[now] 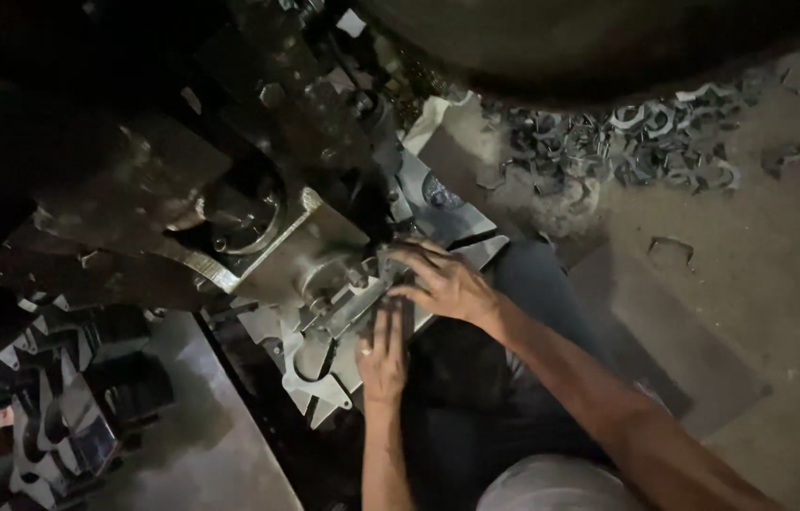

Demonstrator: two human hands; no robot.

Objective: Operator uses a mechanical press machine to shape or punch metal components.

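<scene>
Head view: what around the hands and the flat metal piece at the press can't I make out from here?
- Right hand: its fingertips lie over the flat metal piece, hiding any grip.
- Left hand: its palm hides what it presses on.
- Press: the die area is lost in shadow; the top is cut off by the upper edge.
- Pile of cut blanks: too small and dim to tell single shapes.
- Stacked blanks: cut off by the left edge.

Dim overall, deep shadow upper left, soft focus, floor brighter right
</scene>
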